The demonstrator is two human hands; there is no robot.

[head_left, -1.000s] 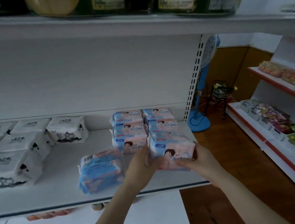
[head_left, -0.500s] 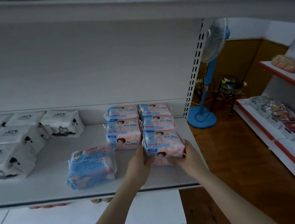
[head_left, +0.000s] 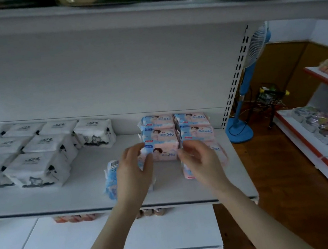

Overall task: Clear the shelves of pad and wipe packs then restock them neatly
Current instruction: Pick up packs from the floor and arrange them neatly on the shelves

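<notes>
Mid-frame on the shelf (head_left: 79, 189), our left hand (head_left: 133, 170) curls fingers and thumb at the left end of the front pink pack (head_left: 165, 154). Our right hand (head_left: 204, 161) bends over the right pink pack (head_left: 219, 154). We cannot tell whether either grip pinches. The blue pack (head_left: 110, 178) lies behind our left hand.

Left hand (head_left: 135, 168) and right hand (head_left: 203, 162) side by side, fingers (head_left: 136, 150) loosely curled

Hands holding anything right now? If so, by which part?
Cannot tell. Left hand touches the left end of the front-left pink pack; right hand is loosely curled in front of the front-right pack. No clear grip on either.
</notes>
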